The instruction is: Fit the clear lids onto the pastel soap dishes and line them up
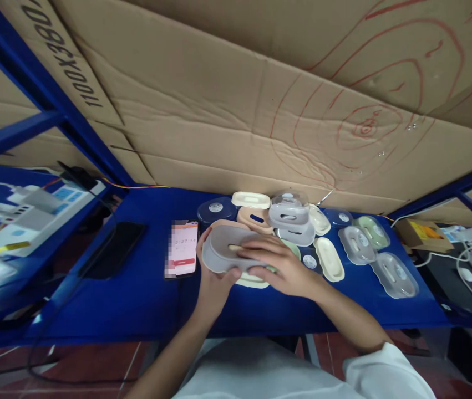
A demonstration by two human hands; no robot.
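Note:
A grey oval plastic piece with a slot in its top (223, 255) is held up over the table, tilted towards me. My left hand (213, 285) is closed around its left end, thumb on the near edge. My right hand (279, 263) lies over its right side, fingers bent across the top by the slot; the right fingertips partly cover the slot. Peach plastic shows behind the grey rim, but I cannot tell whether the two are joined. Beneath the hands is a cream oval dish (252, 281), partly hidden. A peach slotted piece (255, 219) lies just beyond.
Behind stand stacked transparent covers with grey slotted pieces (289, 213). More transparent covers (396, 275) and a cream dish (329, 259) lie to the right. A lit phone (182, 249) and a dark phone-like slab (113, 249) are leftward. Cardboard (219, 100) walls the back; a power strip (48, 213) sits far left.

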